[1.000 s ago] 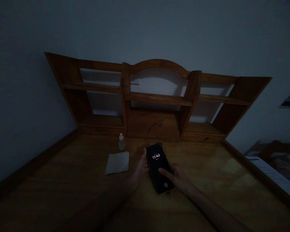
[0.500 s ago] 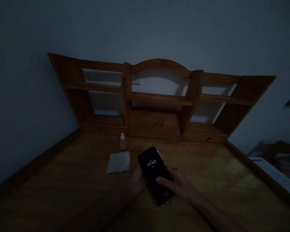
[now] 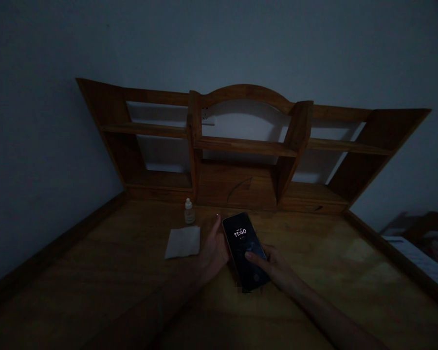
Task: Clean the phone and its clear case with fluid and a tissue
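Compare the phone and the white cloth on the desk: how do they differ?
The phone is black with a lit screen reading 11:40; the white cloth is pale and plain. The phone is held between the left hand and right hand; the cloth lies untouched on the desk. Both are flat and rectangular.

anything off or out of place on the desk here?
Nothing stands out. Both hands, left hand and right hand, hold a phone with its screen lit. A small bottle stands upright behind a flat white cloth. No spills.
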A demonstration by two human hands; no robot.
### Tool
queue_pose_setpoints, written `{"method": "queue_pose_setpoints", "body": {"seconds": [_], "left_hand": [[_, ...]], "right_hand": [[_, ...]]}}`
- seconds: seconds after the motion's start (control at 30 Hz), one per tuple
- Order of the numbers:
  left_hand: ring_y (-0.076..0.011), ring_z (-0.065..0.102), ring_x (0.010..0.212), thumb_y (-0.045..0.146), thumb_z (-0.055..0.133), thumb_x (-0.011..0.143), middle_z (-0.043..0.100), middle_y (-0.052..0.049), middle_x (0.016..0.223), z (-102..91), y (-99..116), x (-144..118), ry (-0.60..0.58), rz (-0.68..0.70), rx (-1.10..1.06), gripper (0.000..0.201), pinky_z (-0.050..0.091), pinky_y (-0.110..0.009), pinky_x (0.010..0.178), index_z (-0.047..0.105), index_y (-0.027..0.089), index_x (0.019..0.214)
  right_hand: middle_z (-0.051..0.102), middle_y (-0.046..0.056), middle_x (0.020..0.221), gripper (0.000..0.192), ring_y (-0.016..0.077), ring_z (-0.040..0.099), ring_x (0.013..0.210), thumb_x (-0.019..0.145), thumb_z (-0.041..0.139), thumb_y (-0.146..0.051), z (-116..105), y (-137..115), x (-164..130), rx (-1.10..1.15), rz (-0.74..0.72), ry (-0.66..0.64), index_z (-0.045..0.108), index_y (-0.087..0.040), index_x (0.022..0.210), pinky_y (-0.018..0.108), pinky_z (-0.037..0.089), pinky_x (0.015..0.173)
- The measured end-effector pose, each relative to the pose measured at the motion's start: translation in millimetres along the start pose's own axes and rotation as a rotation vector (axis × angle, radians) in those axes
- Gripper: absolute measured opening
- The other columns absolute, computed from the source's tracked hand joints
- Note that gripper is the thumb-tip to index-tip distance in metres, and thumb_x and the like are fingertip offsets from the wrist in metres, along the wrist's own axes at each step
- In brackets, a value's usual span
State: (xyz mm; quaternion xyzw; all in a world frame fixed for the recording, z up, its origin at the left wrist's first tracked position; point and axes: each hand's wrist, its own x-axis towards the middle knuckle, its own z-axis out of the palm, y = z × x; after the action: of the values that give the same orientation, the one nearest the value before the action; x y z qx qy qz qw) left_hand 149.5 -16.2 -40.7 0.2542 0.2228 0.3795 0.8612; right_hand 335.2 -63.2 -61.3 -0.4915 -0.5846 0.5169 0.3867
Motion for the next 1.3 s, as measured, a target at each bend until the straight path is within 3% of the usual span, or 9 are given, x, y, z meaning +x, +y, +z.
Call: {"method": "queue_pose_setpoints", "body": {"seconds": [0.1,0.23,0.43,0.67,0.93,1.3], "left_hand": [[-0.0286,0.068,0.101,0.067,0.037,0.091,0.073,-0.016,0.101,-0.3,2.4,-1.0,-0.026,-0.002,0.005,0.068,0.050,-0.039,0.091,0.066,0.009,0.110],[-0.0266,0.068,0.099,0.062,0.035,0.095,0.073,-0.016,0.102,-1.2,1.1,1.7,0.053,0.025,0.037,0.063,0.051,-0.037,0.089,0.065,0.010,0.113],[-0.0244,0.069,0.096,0.060,0.042,0.094,0.073,-0.012,0.104,0.6,-5.6,3.6,0.159,0.208,0.040,0.054,0.052,-0.036,0.088,0.064,0.013,0.110],[-0.0243,0.069,0.098,0.052,0.046,0.095,0.073,-0.012,0.104,-5.3,-5.3,5.6,0.112,0.162,0.023,0.046,0.051,-0.035,0.090,0.063,0.013,0.112],[-0.0246,0.067,0.105,0.050,0.039,0.098,0.071,-0.015,0.111,-8.6,-5.5,7.0,0.114,0.131,0.007,0.050,0.050,-0.034,0.090,0.060,0.011,0.122],[-0.0228,0.069,0.094,0.052,0.038,0.098,0.072,-0.014,0.108,-11.6,-0.9,7.9,0.066,0.081,0.022,0.051,0.051,-0.035,0.089,0.064,0.011,0.114]], "right_hand": [[0.067,0.002,0.077,0.045,0.0165,0.062,0.067,0.078,0.070,-0.059,-1.2,0.2,-0.3,0.002,0.008,0.003,0.068,-0.017,0.093,0.025,0.048,0.058],[0.068,0.002,0.078,0.045,0.0167,0.062,0.067,0.078,0.071,-0.058,-0.7,-1.3,-0.5,0.015,0.011,0.001,0.068,-0.016,0.094,0.026,0.048,0.059],[0.069,0.002,0.075,0.046,0.0186,0.065,0.067,0.078,0.070,-0.059,0.9,-6.0,-1.6,-0.010,0.027,-0.025,0.068,-0.017,0.096,0.027,0.050,0.059],[0.071,0.003,0.079,0.052,0.0183,0.066,0.062,0.077,0.071,-0.058,-1.8,-5.9,-2.3,0.044,0.079,-0.066,0.066,-0.018,0.110,0.027,0.050,0.052],[0.070,0.003,0.080,0.047,0.0159,0.065,0.062,0.078,0.073,-0.054,-7.7,-0.7,1.3,0.067,0.059,-0.112,0.067,-0.015,0.104,0.024,0.049,0.052],[0.070,0.003,0.083,0.044,0.0162,0.065,0.068,0.079,0.074,-0.051,-8.8,-3.8,-0.8,0.048,0.016,-0.104,0.068,-0.016,0.104,0.024,0.049,0.055]]}}
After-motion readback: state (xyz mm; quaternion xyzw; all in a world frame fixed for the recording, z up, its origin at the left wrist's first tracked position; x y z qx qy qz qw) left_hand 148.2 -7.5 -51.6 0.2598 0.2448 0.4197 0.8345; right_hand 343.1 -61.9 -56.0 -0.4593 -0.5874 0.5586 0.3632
